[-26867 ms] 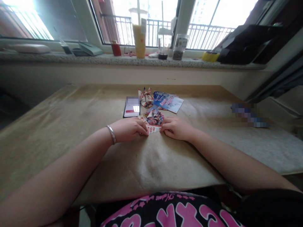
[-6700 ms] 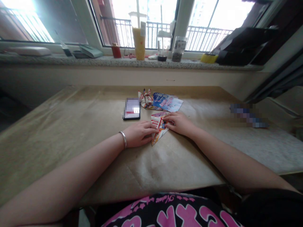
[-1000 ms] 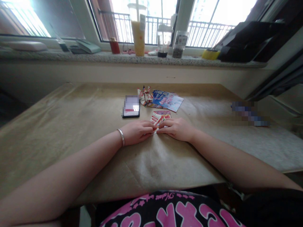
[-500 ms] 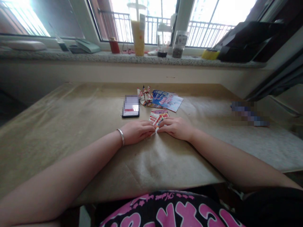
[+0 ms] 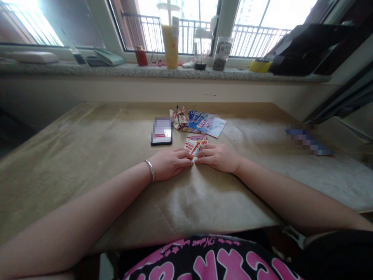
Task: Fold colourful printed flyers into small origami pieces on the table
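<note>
The person's left hand (image 5: 170,164), with a silver bangle (image 5: 150,170) at its wrist, and right hand (image 5: 218,158) lay palm-down on the desk (image 5: 87,163), which was covered in creased tan paper. Both grips were curled and nearly closed, and they faced each other almost touching. A folded red-and-white glossy printed paper sheet (image 5: 195,146) sat just ahead of them and between them, its near corner running down under their tips. I could not tell whether either grip was actually pinching it.

Just beyond the sheet lay a blue-and-white printed leaflet (image 5: 207,123) and a small cluster of folded red-and-white paper pieces (image 5: 178,118). A black smartphone (image 5: 161,131), its screen blurred, lay flat to the left of that cluster. A blurred, indistinct object (image 5: 309,140) sat well off to the right on the desk. Further ahead, a speckled granite window sill (image 5: 122,70) carried a tall plastic cup of yellow drink (image 5: 170,46), a small red container (image 5: 141,57), and a clear jar with a label (image 5: 222,54).
</note>
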Available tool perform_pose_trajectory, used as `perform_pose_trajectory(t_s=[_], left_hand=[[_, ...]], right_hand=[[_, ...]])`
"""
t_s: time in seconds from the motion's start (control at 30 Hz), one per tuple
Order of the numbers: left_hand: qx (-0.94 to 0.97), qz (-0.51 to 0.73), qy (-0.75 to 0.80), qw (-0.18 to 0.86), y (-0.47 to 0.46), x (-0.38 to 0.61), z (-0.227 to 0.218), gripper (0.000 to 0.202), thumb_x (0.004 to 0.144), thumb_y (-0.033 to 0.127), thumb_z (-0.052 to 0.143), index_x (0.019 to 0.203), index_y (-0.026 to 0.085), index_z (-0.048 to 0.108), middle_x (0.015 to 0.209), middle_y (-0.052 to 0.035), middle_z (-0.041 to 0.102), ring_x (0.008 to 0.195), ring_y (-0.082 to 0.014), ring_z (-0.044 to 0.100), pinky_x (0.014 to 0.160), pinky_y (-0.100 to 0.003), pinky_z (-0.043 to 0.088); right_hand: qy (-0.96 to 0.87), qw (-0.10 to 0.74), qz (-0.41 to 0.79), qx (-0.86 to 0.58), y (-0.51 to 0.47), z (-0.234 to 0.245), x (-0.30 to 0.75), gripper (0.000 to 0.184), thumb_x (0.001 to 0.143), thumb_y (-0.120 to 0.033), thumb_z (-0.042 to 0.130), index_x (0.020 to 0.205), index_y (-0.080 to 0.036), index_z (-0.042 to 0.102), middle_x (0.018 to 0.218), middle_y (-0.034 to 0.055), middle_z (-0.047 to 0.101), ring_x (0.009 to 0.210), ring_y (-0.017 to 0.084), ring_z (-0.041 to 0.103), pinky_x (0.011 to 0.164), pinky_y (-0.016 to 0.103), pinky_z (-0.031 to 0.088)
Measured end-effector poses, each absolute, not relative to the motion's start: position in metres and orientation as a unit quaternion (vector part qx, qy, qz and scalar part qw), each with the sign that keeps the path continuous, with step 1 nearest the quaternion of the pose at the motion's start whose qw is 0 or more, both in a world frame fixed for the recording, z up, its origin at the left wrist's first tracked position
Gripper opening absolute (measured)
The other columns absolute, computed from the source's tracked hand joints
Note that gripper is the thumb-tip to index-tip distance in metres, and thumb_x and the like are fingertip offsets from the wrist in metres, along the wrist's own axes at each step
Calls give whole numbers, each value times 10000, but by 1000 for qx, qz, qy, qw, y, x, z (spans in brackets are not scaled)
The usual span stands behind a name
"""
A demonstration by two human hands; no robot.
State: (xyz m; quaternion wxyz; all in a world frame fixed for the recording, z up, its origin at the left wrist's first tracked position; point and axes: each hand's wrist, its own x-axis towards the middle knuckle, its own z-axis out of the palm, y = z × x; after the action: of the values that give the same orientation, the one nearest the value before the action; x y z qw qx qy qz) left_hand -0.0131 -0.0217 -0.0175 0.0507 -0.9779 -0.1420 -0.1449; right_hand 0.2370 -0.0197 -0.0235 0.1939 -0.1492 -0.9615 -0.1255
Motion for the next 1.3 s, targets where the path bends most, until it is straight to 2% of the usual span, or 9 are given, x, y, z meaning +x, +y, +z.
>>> perform_pose_trajectory(t_s=[0.3, 0.63, 0.8, 1.1, 1.3], left_hand=[[-979, -117, -146, 80, -26, -10, -16, 235, 926, 184, 422, 1034, 171, 630, 1117, -82, 626, 988, -196, 591, 835, -317, 531], [-976, -134, -141, 97, -24, -10, -19, 222, 930, 197, 439, 1029, 163, 634, 1195, -83, 620, 1026, -195, 596, 871, -326, 524], [-976, -143, -143, 79, -25, -9, -19, 220, 937, 204, 433, 1011, 159, 635, 1153, -79, 640, 1006, -187, 599, 862, -321, 526], [-980, -134, -128, 66, -23, -10, -17, 281, 926, 181, 424, 1139, 177, 607, 1166, -75, 637, 1066, -200, 577, 912, -349, 510], [-978, -131, -152, 62, -25, -10, -16, 260, 925, 189, 433, 1102, 191, 624, 1165, -70, 631, 1025, -203, 573, 875, -356, 515]], right_hand=[[-962, 163, -150, -161, -20, -24, 241, 258, 955, -240, 438, 1062, -253, 672, 1018, 25, 691, 899, 137, 598, 682, 240, 449], [-955, 191, -153, -167, -19, -28, 241, 244, 949, -258, 453, 1043, -260, 678, 1039, 25, 680, 935, 141, 591, 709, 247, 451], [-948, 226, -146, -170, -17, -27, 240, 240, 946, -264, 461, 980, -263, 699, 957, 15, 689, 885, 144, 580, 737, 266, 446], [-955, 188, -162, -162, -20, -24, 240, 239, 945, -261, 458, 1013, -257, 688, 982, 30, 683, 897, 158, 564, 742, 283, 443], [-943, 232, -95, -220, -16, -25, 239, 204, 903, -237, 502, 923, -237, 705, 938, 36, 695, 882, 169, 583, 765, 291, 470]])
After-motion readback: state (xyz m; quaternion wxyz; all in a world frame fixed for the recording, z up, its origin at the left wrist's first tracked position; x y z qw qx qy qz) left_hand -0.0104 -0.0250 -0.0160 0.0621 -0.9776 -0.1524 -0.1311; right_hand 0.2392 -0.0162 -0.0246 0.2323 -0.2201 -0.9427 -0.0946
